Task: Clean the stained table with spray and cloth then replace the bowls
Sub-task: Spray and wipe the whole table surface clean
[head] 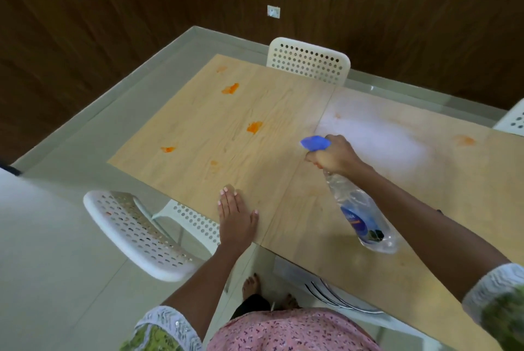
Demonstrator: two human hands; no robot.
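**Stained desk, spray bottle held over it**

The desk (255, 112) has a pale wood-grain top made of two panels meeting at a seam. Orange stains (254, 127) are scattered across the left panel, some bright, some faint. A whitish mist patch (377, 135) lies on the right panel, with a faint orange smear (465, 140) beyond it. The spray bottle (360, 209) is clear plastic with a blue label and blue trigger head (315, 143), tilted above the desk, nozzle pointing left.
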